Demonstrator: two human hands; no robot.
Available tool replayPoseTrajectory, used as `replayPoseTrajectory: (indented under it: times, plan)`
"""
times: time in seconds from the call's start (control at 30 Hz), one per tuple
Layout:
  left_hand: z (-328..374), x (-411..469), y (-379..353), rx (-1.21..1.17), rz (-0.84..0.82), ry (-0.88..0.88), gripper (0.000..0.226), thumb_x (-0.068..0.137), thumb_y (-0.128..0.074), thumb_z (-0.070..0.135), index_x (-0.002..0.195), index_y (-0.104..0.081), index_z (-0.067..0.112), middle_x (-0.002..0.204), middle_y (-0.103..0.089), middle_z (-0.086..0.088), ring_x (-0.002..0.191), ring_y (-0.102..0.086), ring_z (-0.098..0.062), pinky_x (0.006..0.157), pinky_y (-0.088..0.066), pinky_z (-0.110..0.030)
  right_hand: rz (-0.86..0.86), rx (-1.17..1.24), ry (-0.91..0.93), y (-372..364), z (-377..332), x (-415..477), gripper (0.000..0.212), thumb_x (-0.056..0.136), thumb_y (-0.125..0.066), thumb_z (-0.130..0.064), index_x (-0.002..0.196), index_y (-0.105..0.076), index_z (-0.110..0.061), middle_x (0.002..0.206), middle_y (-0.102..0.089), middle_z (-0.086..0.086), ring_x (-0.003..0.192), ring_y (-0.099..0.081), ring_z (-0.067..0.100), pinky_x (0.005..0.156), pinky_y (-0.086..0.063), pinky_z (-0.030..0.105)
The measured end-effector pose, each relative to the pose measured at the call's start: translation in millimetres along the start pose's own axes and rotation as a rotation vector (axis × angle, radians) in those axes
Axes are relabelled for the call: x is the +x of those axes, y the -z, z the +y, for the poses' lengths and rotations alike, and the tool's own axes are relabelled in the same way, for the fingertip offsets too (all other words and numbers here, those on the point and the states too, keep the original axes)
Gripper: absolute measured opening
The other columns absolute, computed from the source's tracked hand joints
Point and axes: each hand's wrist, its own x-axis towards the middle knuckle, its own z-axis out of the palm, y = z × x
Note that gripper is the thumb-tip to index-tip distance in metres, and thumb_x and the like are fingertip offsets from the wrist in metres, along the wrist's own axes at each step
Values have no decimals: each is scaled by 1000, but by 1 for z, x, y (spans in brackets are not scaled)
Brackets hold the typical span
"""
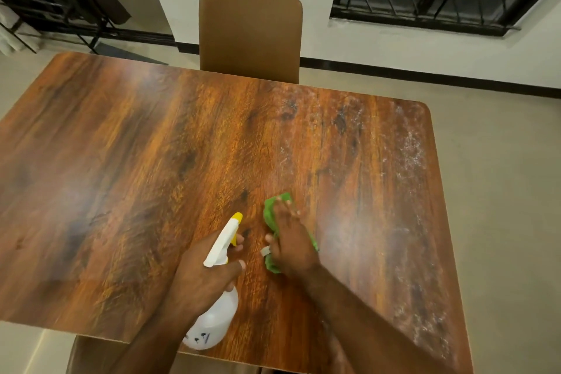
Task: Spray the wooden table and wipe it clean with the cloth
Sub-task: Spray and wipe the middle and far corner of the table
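We hold the spray bottle (pixel 219 241) in our left hand (pixel 206 276), fingers curled round its neck and trigger, the yellow-tipped nozzle pointing away from us and the white body hanging below the wrist over the near edge of the wooden surface (pixel 121 161). Just right of that hand, our right hand (pixel 291 244) lies flat on the green cloth (pixel 271 212), fingers stretched forward, pressing it down. Further right of this hand and beyond it, whitish streaks (pixel 409 146) cover the wood.
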Motion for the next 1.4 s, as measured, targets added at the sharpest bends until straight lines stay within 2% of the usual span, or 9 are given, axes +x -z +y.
replayPoseTrajectory:
  times: [0.13,0.2,0.4,0.57,0.8,0.9,1.0,1.23,1.4]
  plan:
    - [1,12,6,5,0,7,36,83,-74,-9,113,-70,11,66,-67,-1,49,-63,-15,48,-48,-13,-158,-110,337,-15,-1,-14,84,93,-56,-15,161,-8,-25,169,2,-5,155,10,19,123,6,40]
    - [3,19,9,17,-2,3,34,83,-74,-8,110,-71,13,71,-71,-4,48,-62,-17,49,-49,-14,-181,-143,386,-14,16,-4,91,84,-60,-6,160,-14,-24,169,-3,-3,155,7,20,125,1,43]
    - [6,43,11,111,20,-10,35,82,-77,-6,107,-71,18,84,-73,-7,47,-64,-19,51,-49,-12,85,-90,-7,-1,19,50,80,89,-54,-5,159,-19,-21,166,-20,2,155,-10,23,124,-17,49]
    - [8,59,5,129,-8,21,35,82,-76,-5,109,-69,17,92,-73,-7,45,-63,-20,52,-54,-20,-39,-156,378,-14,13,41,80,86,-58,0,157,-26,-14,165,-24,6,154,-9,24,125,-2,42]
    - [10,76,5,200,-44,5,34,83,-78,1,105,-69,26,94,-74,-1,48,-66,-21,56,-55,-21,225,-124,-130,2,11,82,75,85,-60,-1,155,-34,-11,160,-34,10,151,-23,30,123,-22,49]
    - [15,83,2,220,-37,-8,28,84,-75,0,97,-69,24,60,-70,-2,47,-64,-14,53,-49,-10,75,-202,190,-25,-12,74,79,83,-67,-12,154,-32,-10,162,-31,12,152,-16,32,124,-13,52]
    - [20,87,2,227,-35,-30,21,84,-75,-3,81,-66,17,50,-66,-1,45,-62,-8,51,-46,-9,-90,-232,434,-21,-3,74,78,85,-62,-7,156,-28,-10,163,-27,11,154,-12,30,125,-9,50]
    - [24,103,14,185,-38,-49,33,77,-81,4,101,-71,24,85,-74,-6,47,-66,-24,55,-55,-18,179,-141,-125,29,23,126,85,82,-61,1,158,-25,-10,164,-26,10,154,-14,28,126,-9,43]
    - [25,117,14,205,-48,-27,35,80,-77,-2,101,-71,24,96,-74,-3,49,-66,-24,55,-57,-26,-1,-136,198,1,-3,93,82,85,-58,-1,158,-23,-11,165,-22,8,154,-10,27,126,-8,46]
